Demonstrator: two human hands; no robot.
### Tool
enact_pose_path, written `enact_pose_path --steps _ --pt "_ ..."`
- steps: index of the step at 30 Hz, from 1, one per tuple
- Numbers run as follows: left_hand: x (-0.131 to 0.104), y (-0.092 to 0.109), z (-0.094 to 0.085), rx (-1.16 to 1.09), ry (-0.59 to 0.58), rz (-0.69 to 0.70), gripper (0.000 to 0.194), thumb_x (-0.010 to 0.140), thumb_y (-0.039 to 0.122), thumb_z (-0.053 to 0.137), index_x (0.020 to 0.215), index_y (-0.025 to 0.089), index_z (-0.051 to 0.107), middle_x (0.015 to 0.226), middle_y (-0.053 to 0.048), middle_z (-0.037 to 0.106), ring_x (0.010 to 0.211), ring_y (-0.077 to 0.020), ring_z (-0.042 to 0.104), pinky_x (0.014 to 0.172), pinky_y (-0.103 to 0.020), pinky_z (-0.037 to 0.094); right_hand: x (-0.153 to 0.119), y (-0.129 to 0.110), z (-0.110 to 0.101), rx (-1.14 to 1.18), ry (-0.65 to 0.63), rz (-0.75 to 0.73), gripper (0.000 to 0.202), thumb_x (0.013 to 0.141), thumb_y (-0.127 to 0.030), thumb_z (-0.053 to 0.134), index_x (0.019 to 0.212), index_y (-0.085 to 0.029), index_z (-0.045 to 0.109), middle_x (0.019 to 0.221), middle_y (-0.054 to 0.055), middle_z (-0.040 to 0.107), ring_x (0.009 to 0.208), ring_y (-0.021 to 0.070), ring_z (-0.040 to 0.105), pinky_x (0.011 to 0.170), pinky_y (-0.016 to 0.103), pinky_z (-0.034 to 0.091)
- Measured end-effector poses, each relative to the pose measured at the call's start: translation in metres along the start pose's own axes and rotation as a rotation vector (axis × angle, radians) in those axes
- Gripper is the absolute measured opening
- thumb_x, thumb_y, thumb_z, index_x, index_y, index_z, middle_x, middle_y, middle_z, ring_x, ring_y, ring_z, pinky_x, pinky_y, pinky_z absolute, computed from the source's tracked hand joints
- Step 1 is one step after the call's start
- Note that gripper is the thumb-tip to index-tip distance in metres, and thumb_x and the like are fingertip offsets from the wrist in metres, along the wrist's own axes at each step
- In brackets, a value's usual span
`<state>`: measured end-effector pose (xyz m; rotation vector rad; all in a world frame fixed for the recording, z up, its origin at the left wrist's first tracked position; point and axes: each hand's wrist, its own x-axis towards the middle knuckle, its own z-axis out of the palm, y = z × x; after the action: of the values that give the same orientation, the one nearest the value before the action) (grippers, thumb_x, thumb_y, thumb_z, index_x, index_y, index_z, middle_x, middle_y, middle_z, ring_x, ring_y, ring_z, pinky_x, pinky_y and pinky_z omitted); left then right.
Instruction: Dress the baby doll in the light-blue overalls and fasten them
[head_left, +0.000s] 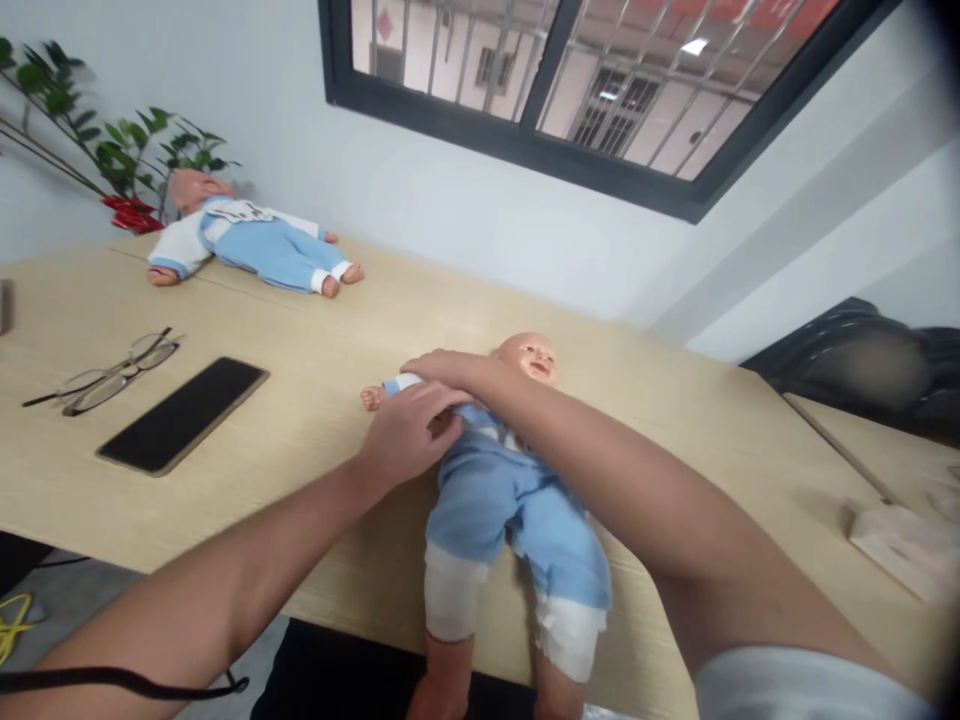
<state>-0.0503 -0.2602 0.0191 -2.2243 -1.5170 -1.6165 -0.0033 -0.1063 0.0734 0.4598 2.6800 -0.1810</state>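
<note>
A baby doll (480, 510) in light blue trousers with white cuffs lies on its back, its smiling head (531, 358) away from me and its feet past the near table edge. My right hand (450, 368) reaches across its chest and is closed over its white and blue sleeve, just above the small doll hand (372, 398). Beside the doll's upper body, my left hand (411, 428) has thumb and fingers bent together at its clothing. The right forearm covers part of the doll's chest. My fingertips are partly hidden.
Another doll (259, 245) in blue and white lies at the back left, near a plant (124, 150). Glasses (112, 378) and a black phone (184, 415) rest on the wooden table (315, 340) at left. A pale block (900, 550) sits at right, near a black chair (847, 365).
</note>
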Motion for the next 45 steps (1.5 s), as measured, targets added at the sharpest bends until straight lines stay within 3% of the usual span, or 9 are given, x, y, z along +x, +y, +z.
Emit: enact_pose_path --steps 3,8,13,21,24,31,36,40,45 --pt "0.000 0.001 -0.002 0.028 0.061 0.020 0.026 0.085 0.005 0.056 0.103 0.021 0.067 0.101 -0.004 0.070 0.097 -0.0203 0.065 0.089 -0.035 0.052 0.001 -0.002 -0.001 -0.002 0.006 -0.047 0.019 0.086 -0.022 0.063 0.105 -0.023 0.068 0.094 0.005 0.075 0.076 0.0224 0.067 0.064 0.030 0.044" --pt "-0.001 0.002 -0.001 0.086 0.074 -0.003 0.019 0.086 0.004 0.052 0.083 0.021 0.061 0.093 -0.004 0.062 0.090 -0.0197 0.061 0.083 -0.033 0.050 -0.046 0.019 -0.006 0.138 0.492 -0.092 0.043 0.082 -0.028 0.067 0.121 -0.016 0.057 0.113 0.012 0.069 0.094 0.0254 0.064 0.076 0.031 0.045" --pt "0.000 0.004 0.003 0.126 0.062 -0.047 0.017 0.092 0.010 0.048 0.101 0.019 0.060 0.102 -0.008 0.062 0.100 -0.0239 0.059 0.089 -0.038 0.050 -0.090 0.024 0.002 0.206 0.754 0.090 0.049 0.083 -0.020 0.057 0.130 -0.013 0.050 0.113 0.013 0.068 0.097 0.0289 0.063 0.081 0.036 0.045" --pt "-0.004 0.009 -0.003 0.079 0.249 0.083 0.010 0.098 0.022 0.052 0.105 0.020 0.059 0.103 -0.008 0.063 0.099 -0.0231 0.060 0.091 -0.040 0.050 -0.131 0.010 0.010 -0.032 0.535 0.069 0.039 0.084 -0.015 0.060 0.123 -0.018 0.061 0.113 0.012 0.069 0.103 0.0291 0.062 0.087 0.037 0.043" --pt "-0.003 0.005 -0.002 0.044 0.278 0.026 0.011 0.099 0.023 0.049 0.105 0.020 0.058 0.107 -0.009 0.063 0.105 -0.0242 0.060 0.095 -0.042 0.050 -0.143 0.016 0.011 -0.054 0.483 -0.032 0.039 0.082 -0.010 0.060 0.119 -0.021 0.065 0.113 0.010 0.069 0.109 0.0285 0.061 0.092 0.038 0.042" --pt "-0.003 -0.008 0.010 -0.064 0.085 -0.314 0.020 0.095 0.018 0.044 0.109 0.023 0.056 0.108 -0.006 0.070 0.095 -0.0221 0.069 0.087 -0.037 0.054 -0.150 0.014 0.022 0.020 0.519 -0.065 0.045 0.079 -0.006 0.058 0.121 -0.020 0.066 0.114 0.011 0.069 0.111 0.0285 0.059 0.098 0.041 0.043" --pt "-0.004 -0.017 0.011 -0.142 0.087 -0.337 0.018 0.094 0.019 0.046 0.108 0.022 0.056 0.102 -0.005 0.070 0.091 -0.0208 0.069 0.083 -0.035 0.055 -0.138 0.000 0.021 0.311 0.397 -0.099 0.044 0.085 -0.011 0.052 0.125 -0.017 0.066 0.125 0.013 0.067 0.115 0.0272 0.059 0.102 0.042 0.043" --pt "-0.005 -0.025 0.010 -0.293 0.043 -0.328 0.016 0.097 0.022 0.043 0.109 0.021 0.054 0.100 -0.004 0.069 0.087 -0.0179 0.069 0.081 -0.032 0.055 -0.135 -0.002 0.012 0.658 0.341 -0.053 0.034 0.100 -0.032 0.041 0.104 -0.017 0.071 0.112 0.009 0.070 0.106 0.0238 0.062 0.098 0.038 0.046" --pt "-0.004 -0.028 0.010 -0.302 0.017 -0.336 0.016 0.099 0.027 0.044 0.111 0.020 0.053 0.106 -0.007 0.068 0.096 -0.0200 0.068 0.085 -0.033 0.053 -0.132 -0.013 0.013 0.743 0.369 0.007 0.031 0.089 -0.050 0.064 0.088 -0.019 0.067 0.091 0.002 0.064 0.086 0.0184 0.059 0.078 0.029 0.046"
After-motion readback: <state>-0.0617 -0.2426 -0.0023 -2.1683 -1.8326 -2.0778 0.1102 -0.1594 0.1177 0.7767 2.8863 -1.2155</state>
